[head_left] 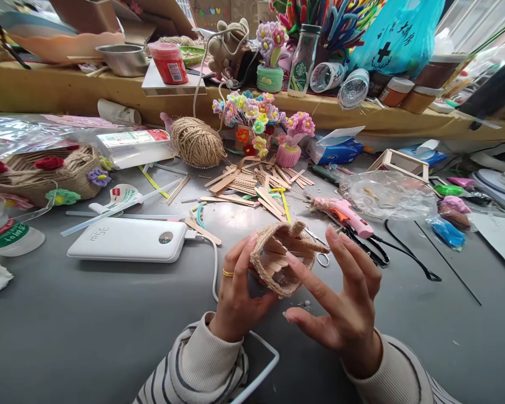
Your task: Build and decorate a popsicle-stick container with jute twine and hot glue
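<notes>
My left hand [235,292], a gold ring on one finger, is wrapped round the left side of a small twine-wrapped basket [278,261] made of wooden sticks, holding it just above the grey table [88,325]. My right hand [340,303] is on the basket's right side, fingers spread, with the index fingertip pressing on the sticks inside it. A pink glue gun [345,215] lies just behind the basket, with scissors [364,244] next to it.
A white power bank [128,239] lies to the left, its cable running toward me. Loose wooden sticks [252,188], a ball of twine [197,142], pipe-cleaner flower pots [252,120] and a clear plastic bag [387,193] lie behind. A finished twine basket [46,174] sits far left.
</notes>
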`<act>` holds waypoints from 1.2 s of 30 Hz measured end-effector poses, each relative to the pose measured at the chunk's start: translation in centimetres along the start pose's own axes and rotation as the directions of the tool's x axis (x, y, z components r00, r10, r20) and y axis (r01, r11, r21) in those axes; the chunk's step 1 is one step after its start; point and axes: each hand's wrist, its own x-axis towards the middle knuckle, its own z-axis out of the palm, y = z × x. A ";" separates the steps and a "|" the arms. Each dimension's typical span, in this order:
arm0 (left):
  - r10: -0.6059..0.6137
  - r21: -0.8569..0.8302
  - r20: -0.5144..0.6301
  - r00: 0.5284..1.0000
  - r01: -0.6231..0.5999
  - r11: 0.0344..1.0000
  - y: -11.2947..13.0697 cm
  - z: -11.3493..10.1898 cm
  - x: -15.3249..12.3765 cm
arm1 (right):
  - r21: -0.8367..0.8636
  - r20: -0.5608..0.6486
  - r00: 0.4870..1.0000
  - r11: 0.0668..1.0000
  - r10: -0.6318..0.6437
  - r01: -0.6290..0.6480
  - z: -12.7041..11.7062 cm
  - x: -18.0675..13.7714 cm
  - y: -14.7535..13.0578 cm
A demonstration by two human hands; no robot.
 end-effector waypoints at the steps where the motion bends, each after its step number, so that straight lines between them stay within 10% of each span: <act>1: 0.002 0.001 0.002 1.000 -0.002 1.000 0.0 0.0 0.0 | 0.003 0.002 1.000 1.000 -0.001 0.001 0.0 0.0 0.0; 36: 0.108 -0.070 0.069 0.992 -0.103 0.992 0.2 -0.2 0.1 | 0.133 0.243 0.902 0.933 -0.357 0.334 -2.6 5.3 1.2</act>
